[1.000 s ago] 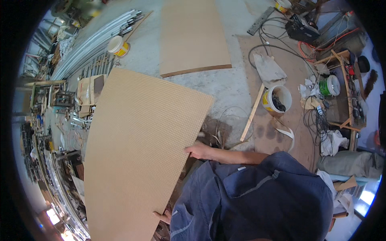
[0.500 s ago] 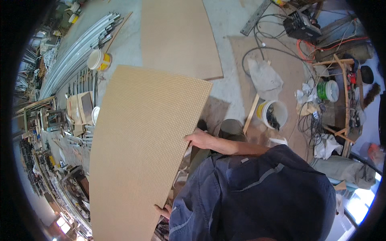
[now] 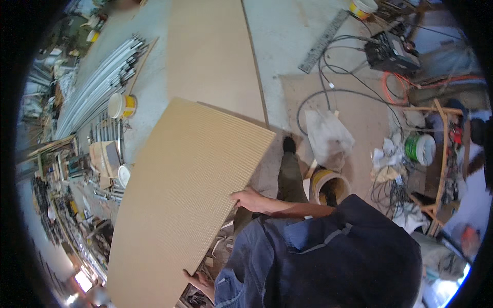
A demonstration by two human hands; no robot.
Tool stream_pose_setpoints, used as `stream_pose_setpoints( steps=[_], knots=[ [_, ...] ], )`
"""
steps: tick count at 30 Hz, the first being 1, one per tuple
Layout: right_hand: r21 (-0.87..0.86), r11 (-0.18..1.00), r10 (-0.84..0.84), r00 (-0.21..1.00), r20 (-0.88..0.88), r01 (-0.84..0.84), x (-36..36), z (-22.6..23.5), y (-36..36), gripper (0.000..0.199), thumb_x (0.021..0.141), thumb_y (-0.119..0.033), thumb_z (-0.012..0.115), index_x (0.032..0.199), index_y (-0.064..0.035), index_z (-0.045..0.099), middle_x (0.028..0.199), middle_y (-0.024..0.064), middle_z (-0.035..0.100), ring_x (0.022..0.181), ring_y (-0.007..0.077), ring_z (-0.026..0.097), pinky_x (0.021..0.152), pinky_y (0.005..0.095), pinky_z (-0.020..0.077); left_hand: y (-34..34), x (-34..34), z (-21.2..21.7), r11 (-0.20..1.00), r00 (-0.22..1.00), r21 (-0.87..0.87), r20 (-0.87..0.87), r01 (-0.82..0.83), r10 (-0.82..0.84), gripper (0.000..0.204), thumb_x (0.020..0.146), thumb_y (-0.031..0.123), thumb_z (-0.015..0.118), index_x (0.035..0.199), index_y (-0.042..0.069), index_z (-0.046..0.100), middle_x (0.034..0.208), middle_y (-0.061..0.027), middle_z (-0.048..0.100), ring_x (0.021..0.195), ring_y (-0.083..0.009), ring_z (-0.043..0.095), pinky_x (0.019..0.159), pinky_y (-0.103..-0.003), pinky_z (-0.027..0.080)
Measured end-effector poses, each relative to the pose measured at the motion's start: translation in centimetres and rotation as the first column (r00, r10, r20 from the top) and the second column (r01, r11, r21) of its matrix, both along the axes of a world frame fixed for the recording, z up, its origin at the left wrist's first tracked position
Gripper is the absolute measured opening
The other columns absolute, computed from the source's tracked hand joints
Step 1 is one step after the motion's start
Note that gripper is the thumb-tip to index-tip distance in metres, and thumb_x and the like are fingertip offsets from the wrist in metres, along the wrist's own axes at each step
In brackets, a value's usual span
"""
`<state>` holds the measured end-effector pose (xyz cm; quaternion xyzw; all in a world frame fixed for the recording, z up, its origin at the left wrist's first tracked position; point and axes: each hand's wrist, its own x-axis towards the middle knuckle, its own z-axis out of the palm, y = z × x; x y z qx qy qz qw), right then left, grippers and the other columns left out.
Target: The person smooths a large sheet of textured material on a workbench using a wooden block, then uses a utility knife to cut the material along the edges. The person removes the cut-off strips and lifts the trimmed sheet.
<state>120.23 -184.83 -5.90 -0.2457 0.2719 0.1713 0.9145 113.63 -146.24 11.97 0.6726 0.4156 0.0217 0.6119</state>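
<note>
A large tan board (image 3: 179,200) with a fine grid pattern slants across the left and middle of the view. My right hand (image 3: 249,199) is closed on its near edge, the thumb over the top face and the other fingers mostly hidden underneath. Lower down the same edge, my left hand (image 3: 201,284) grips the board too, its thumb on top. Beyond the far end of the board, a plain tan sheet (image 3: 213,56) lies on the floor, partly covered by the board in this view.
To the left are a white and yellow bucket (image 3: 122,106) and a stack of long metal profiles (image 3: 102,77). At right stand an open bucket (image 3: 328,186), a black machine (image 3: 391,54) with loose cables (image 3: 334,91), a green and white bucket (image 3: 420,149) and a wooden frame (image 3: 441,159).
The patterned board and both hands appear lower in the view. The floor sheet has shifted left and down. My leg and foot now show beside the open bucket.
</note>
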Motion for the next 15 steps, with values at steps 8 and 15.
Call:
stream_pose_setpoints(
  steps=[8,15],
  knots=[
    [0.09,0.982,-0.164,0.986,-0.034,0.167,0.9,2.1,-16.2,0.044,0.091,-0.001,0.054,0.134,0.0079,0.047,0.131,0.0199,0.056,0.114,0.0343,0.059,0.096,0.0495,0.0505,-9.5,2.6,-3.6,0.961,0.998,-0.268,-0.025,-0.062,0.057,0.038,0.094,0.03,0.061,0.122,0.005,0.056,0.106,-0.0092,0.065,0.078,-0.0164,0.061,0.058,-0.024,0.051],
    [-0.008,0.992,-0.124,0.989,-0.078,0.124,4.5,1.9,-25.9,0.045,0.093,-0.001,0.054,0.136,0.0032,0.045,0.135,0.0174,0.052,0.12,0.0323,0.055,0.098,0.0486,0.049,-13.3,6.0,-13.8,0.893,0.981,-0.443,0.121,-0.085,0.153,0.033,0.092,0.032,0.067,0.113,0.007,0.063,0.097,-0.0041,0.069,0.071,-0.012,0.063,0.047,-0.021,0.047]
  ],
)
